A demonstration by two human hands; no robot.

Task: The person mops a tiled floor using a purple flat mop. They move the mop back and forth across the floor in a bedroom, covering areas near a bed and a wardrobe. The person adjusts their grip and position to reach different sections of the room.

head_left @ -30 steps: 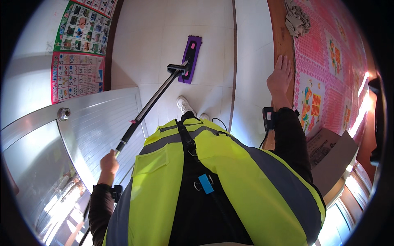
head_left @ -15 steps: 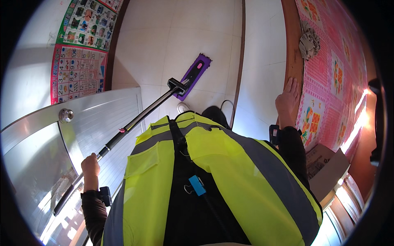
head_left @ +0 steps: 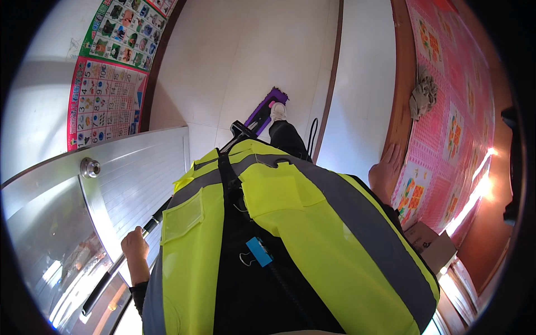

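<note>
My left hand (head_left: 135, 249) is closed round the handle of a flat mop, low on the left beside the white door. The mop's pole (head_left: 116, 266) slants up and right, partly hidden behind my hi-vis vest. Its purple mop head (head_left: 262, 109) lies flat on the pale tiled floor ahead of me. My foot in a white shoe (head_left: 277, 113) is over the mop head, apparently on it. On the right, my right hand (head_left: 384, 176) rests with its fingers stretched out along the brown wooden edge (head_left: 395, 131) of a surface covered in pink patterned cloth.
A crumpled grey-beige cloth (head_left: 424, 96) lies at the wooden edge beyond my right hand. The door (head_left: 137, 162) with its round knob (head_left: 90, 167) stands at the left. Picture charts (head_left: 106, 97) hang on the left wall. A cardboard box (head_left: 435, 245) sits at the lower right.
My foot has come forward to the mop head. My body has leaned forward, so the vest covers more of the pole. My right hand still rests on the wooden edge.
</note>
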